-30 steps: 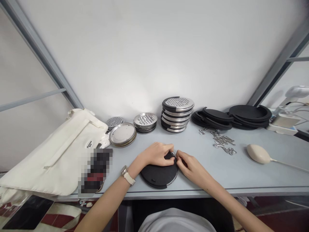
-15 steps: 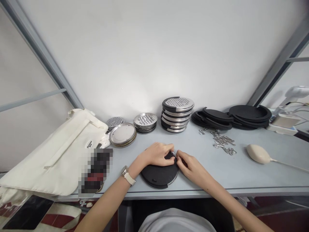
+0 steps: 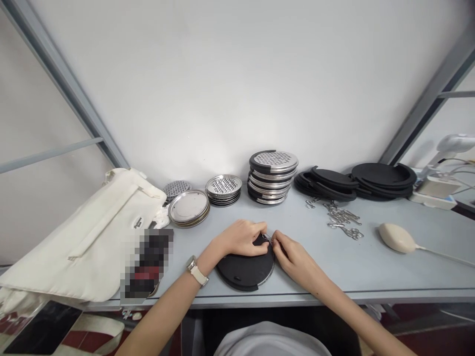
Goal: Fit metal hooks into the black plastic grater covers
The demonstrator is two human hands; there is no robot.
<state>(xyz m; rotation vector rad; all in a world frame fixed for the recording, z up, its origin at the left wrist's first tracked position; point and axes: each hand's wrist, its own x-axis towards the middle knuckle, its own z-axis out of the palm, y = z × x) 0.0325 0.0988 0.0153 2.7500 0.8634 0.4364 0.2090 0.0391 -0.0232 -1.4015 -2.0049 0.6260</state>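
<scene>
A round black disc [image 3: 245, 272], with a strip of metal rim showing on its lower right side, lies near the table's front edge. My left hand [image 3: 242, 237] rests over its upper part, fingers curled and thumb bent in at the disc's upper right edge. Between my two hands a small shiny metal clip [image 3: 266, 237] shows at that edge. My right hand [image 3: 296, 254] is closed in a pinch at the clip's right end. The fingertips partly hide the clip, so how it sits on the disc is unclear.
Behind stand a stack of black-edged metal graters [image 3: 273, 178], smaller graters [image 3: 223, 185] and metal discs [image 3: 188, 206]. Black plastic covers [image 3: 382, 179], loose metal clips [image 3: 341, 215] and a cream corded object [image 3: 397, 238] lie right. A white bag [image 3: 92, 237] lies left.
The view has tilted very slightly. Both hands stay at the disc's upper right edge, and the metal clip between them shows a little more at its right end.
</scene>
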